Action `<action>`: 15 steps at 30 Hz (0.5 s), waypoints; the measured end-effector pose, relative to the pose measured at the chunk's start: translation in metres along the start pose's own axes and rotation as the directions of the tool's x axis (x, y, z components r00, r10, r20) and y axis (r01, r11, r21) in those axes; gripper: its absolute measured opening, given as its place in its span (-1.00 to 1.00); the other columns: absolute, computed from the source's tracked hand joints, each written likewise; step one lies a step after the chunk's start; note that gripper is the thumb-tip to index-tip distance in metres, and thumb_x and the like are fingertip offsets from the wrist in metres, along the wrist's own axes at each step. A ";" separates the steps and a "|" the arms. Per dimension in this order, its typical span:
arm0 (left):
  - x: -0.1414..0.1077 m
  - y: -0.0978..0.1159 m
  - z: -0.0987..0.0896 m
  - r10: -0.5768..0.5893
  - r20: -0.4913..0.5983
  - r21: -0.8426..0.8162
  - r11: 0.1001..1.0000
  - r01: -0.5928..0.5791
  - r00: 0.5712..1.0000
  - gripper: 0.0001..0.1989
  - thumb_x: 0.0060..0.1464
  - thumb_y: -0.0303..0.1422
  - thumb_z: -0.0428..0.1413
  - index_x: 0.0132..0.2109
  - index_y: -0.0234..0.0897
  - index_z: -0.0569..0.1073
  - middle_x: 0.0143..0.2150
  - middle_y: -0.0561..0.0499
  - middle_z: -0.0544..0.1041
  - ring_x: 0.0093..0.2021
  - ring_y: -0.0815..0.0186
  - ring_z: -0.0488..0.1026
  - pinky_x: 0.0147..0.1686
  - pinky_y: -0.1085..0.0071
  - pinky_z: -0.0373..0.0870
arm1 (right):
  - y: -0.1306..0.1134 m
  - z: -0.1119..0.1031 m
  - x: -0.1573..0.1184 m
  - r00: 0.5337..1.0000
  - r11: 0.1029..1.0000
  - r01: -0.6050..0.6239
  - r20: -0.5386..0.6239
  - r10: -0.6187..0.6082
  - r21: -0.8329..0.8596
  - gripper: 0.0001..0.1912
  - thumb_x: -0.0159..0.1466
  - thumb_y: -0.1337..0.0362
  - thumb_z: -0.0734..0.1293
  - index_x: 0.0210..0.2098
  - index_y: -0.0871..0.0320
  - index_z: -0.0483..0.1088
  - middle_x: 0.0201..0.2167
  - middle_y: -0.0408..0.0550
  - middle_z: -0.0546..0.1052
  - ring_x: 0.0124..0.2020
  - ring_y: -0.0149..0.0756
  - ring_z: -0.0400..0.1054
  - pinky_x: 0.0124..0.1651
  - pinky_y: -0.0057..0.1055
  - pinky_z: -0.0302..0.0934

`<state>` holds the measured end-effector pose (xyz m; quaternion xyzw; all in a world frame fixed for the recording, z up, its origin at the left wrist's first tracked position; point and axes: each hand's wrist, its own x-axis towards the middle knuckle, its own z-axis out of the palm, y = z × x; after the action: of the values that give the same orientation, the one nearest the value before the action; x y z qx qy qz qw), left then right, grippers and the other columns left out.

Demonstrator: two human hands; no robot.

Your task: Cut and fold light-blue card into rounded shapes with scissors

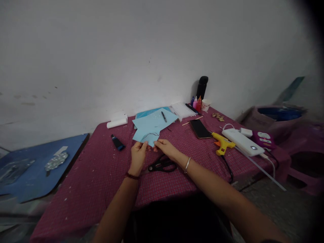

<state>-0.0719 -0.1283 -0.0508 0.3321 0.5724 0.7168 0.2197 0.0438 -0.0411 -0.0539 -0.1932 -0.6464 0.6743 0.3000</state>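
The worktop (83,182) wore a red checked cloth (101,168), and I saw a white roll (117,123), light-blue paper (149,119), a white packet (182,110), small coloured bottles (195,104), a paper cup (206,105) and a tall black bottle (202,88) along its back. Black-handled scissors (159,165) lay near the front, a dark tube (117,142) off left. Rightward sat a phone (200,129), yellow glue gun (223,144) and white power bank (241,141).

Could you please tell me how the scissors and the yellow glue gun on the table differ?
The scissors have black handles, while the glue gun has a yellow body with an orange trigger. The glue gun trails a black cord, while the scissors have none. The scissors lie near the left hand and right hand, while the glue gun sits farther right. Both rest on the checked tablecloth, unheld.
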 end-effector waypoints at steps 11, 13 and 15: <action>-0.001 -0.003 -0.004 0.101 -0.014 0.177 0.979 -0.097 0.995 -0.76 -0.02 -0.24 0.19 -0.49 -0.31 0.44 -0.54 0.04 0.53 -0.49 0.32 0.47 -0.40 0.41 0.37 | -0.003 -0.001 -0.004 0.979 0.975 -0.175 0.127 0.158 0.140 -0.57 0.15 -0.06 0.32 -0.48 0.24 0.40 -0.58 -0.11 0.46 -0.54 -0.43 0.32 -0.37 -0.44 0.20; -0.001 -0.004 -0.004 0.098 -0.010 0.177 0.980 -0.094 0.995 -0.76 -0.02 -0.24 0.19 -0.50 -0.31 0.44 -0.54 0.03 0.53 -0.50 0.32 0.47 -0.40 0.41 0.37 | -0.004 0.000 -0.004 0.985 0.980 -0.153 0.100 0.141 0.126 -0.63 0.15 0.00 0.34 -0.49 0.23 0.39 -0.58 -0.14 0.45 -0.55 -0.45 0.30 -0.38 -0.46 0.19; 0.000 -0.005 -0.004 0.089 -0.010 0.167 0.982 -0.086 0.996 -0.77 -0.03 -0.24 0.20 -0.50 -0.31 0.44 -0.55 0.04 0.53 -0.50 0.32 0.47 -0.40 0.41 0.37 | -0.004 0.001 -0.003 0.988 0.985 -0.142 0.082 0.134 0.102 -0.68 0.16 0.07 0.35 -0.50 0.22 0.38 -0.59 -0.16 0.43 -0.56 -0.47 0.28 -0.40 -0.48 0.17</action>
<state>-0.0749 -0.1297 -0.0565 0.3680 0.6169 0.6784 0.1545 0.0464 -0.0438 -0.0503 -0.1958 -0.6050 0.7342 0.2379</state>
